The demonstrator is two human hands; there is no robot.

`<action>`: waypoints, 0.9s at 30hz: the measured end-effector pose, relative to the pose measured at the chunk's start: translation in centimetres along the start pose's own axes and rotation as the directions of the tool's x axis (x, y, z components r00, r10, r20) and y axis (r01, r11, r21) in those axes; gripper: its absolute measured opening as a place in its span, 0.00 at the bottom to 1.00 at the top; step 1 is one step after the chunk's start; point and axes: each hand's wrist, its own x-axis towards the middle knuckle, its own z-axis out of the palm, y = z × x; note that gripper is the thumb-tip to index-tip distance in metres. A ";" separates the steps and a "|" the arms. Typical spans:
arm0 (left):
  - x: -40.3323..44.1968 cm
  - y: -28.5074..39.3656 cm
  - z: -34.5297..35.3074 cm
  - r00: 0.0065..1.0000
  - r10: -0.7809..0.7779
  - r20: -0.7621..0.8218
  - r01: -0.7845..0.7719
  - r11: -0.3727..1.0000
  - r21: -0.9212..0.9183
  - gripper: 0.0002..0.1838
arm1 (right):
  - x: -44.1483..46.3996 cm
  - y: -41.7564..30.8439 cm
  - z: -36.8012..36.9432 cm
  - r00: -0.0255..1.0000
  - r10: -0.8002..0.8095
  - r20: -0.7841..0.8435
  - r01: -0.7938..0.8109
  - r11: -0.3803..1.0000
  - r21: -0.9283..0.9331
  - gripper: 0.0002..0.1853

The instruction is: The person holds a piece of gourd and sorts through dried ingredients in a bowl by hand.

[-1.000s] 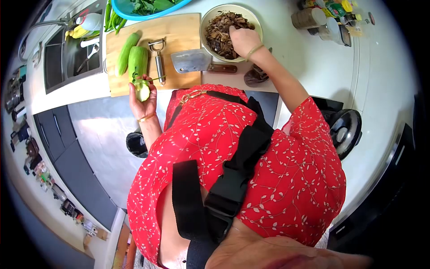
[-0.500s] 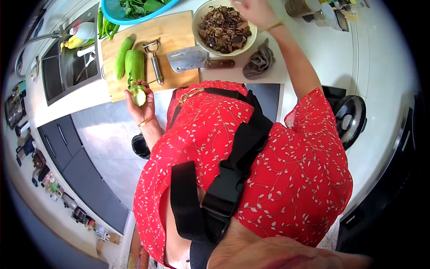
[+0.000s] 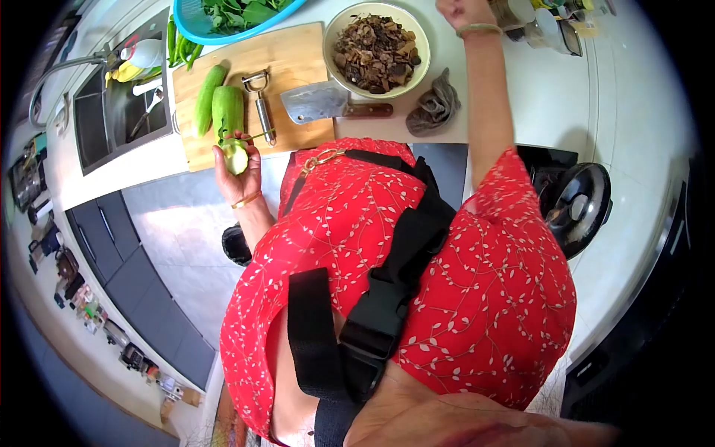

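My left hand (image 3: 244,170) is closed around a cut piece of green squash (image 3: 235,158), its pale face turned up, at the near edge of the cutting board (image 3: 302,59). Just beyond it lie a larger cut squash (image 3: 228,106) and a slimmer whole one (image 3: 208,100). A peeler (image 3: 261,108) and a cleaver (image 3: 316,102) with a wooden handle rest to their right. My right hand (image 3: 465,11) is curled at the top edge, right of a bowl (image 3: 426,59) of brown chopped pieces (image 3: 376,52). Anything inside its fingers is hidden.
A blue basket (image 3: 257,28) of leafy greens and some green peppers (image 3: 181,46) stand at the back left. The sink (image 3: 112,141) is farther left. A crumpled grey cloth (image 3: 433,108) lies near the bowl. Jars (image 3: 540,30) are at the back right, a black pan lid (image 3: 581,205) at right.
My right hand has moved right, from over the bowl's far rim toward the jars. My left hand still holds the squash piece. The whole view has shifted slightly.
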 end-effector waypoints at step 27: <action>0.1 -0.1 0.4 1.000 -0.004 0.005 0.004 1.000 -0.010 0.19 | -4.5 5.7 3.5 0.980 0.099 -0.170 -0.188 0.721 -0.667 0.10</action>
